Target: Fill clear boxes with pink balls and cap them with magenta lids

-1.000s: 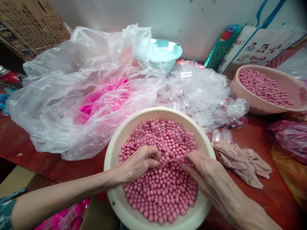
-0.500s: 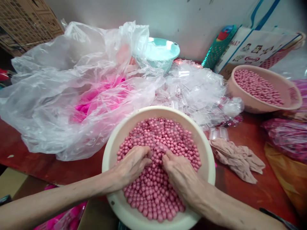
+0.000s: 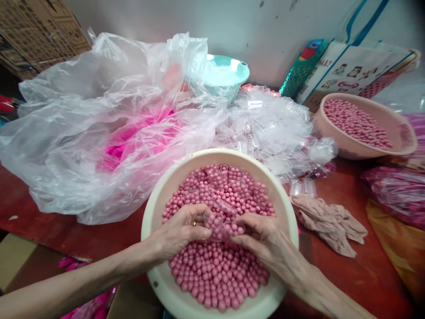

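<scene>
- Red-brown desk (image 3: 345, 195) carries a cream basin (image 3: 156, 230) full of pink beads (image 3: 215, 270), near a big plastic bag (image 3: 99, 133).
- Left hand (image 3: 181, 230) and right hand (image 3: 262, 237) are over the beads.
- Both pinch together one small clear container (image 3: 219, 223) with beads inside, fingers curled closed on it.

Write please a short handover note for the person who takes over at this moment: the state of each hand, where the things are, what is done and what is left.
Left hand and right hand: both over the cream bowl, together holding a small clear case with pink balls inside.
Things: the bowl is full of loose pink balls; a few more clear cases lie on top. A heap of empty cases sits behind; a second bowl of balls at far right.
Done: this case looks filled.
Left: whether it is closed cannot be seen; many balls remain.
</scene>
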`<action>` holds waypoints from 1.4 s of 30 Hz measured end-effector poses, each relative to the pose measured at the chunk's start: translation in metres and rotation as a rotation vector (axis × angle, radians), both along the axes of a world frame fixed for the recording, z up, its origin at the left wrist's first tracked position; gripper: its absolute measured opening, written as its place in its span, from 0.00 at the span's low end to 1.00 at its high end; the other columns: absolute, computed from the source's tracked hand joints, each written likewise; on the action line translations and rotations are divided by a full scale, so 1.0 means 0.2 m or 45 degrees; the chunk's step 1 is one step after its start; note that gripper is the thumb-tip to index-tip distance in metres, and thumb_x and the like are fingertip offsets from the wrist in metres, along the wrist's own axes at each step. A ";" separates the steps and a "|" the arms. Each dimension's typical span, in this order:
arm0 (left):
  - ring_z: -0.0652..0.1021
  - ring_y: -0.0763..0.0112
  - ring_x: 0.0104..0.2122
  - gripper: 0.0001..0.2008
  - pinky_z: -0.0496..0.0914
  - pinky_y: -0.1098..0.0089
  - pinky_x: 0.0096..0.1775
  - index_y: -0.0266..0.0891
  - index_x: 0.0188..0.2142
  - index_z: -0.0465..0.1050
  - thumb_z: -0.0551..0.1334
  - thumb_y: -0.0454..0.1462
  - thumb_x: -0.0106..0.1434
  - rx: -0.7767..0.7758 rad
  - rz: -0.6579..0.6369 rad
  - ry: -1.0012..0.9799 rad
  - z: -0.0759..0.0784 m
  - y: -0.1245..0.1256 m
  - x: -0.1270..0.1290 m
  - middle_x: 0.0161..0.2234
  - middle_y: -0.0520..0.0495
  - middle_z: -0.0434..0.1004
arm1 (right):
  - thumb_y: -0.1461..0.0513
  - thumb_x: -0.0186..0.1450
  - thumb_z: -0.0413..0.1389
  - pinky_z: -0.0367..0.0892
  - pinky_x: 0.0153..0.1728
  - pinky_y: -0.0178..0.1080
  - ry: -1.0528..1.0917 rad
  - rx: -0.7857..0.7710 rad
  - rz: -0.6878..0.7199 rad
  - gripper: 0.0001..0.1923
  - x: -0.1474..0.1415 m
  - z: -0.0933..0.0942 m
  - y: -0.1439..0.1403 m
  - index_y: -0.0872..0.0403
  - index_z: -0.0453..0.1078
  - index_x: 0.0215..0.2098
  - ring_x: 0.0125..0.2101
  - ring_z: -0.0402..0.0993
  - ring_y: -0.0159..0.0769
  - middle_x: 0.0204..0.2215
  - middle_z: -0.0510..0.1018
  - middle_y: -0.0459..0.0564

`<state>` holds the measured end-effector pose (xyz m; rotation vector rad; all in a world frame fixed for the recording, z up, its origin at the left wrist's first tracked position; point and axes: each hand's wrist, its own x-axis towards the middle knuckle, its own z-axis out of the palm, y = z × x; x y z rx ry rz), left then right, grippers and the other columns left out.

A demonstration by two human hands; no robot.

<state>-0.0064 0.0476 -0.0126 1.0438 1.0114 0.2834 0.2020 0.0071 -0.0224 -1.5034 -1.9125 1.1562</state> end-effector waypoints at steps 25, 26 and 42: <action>0.70 0.74 0.29 0.02 0.64 0.73 0.33 0.36 0.30 0.66 0.59 0.32 0.55 0.024 -0.022 0.089 -0.03 0.01 0.04 0.26 0.55 0.67 | 0.58 0.62 0.54 0.60 0.16 0.33 -0.181 0.286 0.043 0.06 0.17 -0.02 0.01 0.49 0.73 0.34 0.17 0.64 0.31 0.18 0.71 0.43; 0.70 0.74 0.29 0.02 0.64 0.73 0.34 0.36 0.30 0.67 0.59 0.31 0.55 0.038 -0.007 0.074 -0.03 0.01 0.04 0.26 0.55 0.68 | 0.58 0.62 0.54 0.60 0.16 0.33 -0.182 0.289 0.041 0.07 0.17 -0.03 0.01 0.49 0.73 0.36 0.17 0.65 0.31 0.19 0.72 0.43; 0.71 0.73 0.32 0.06 0.66 0.72 0.36 0.39 0.36 0.68 0.60 0.35 0.58 0.332 0.062 -0.025 -0.02 0.17 0.15 0.31 0.54 0.69 | 0.66 0.62 0.52 0.68 0.27 0.34 -0.186 0.195 -0.213 0.09 0.10 -0.01 0.03 0.52 0.70 0.40 0.26 0.74 0.34 0.27 0.77 0.45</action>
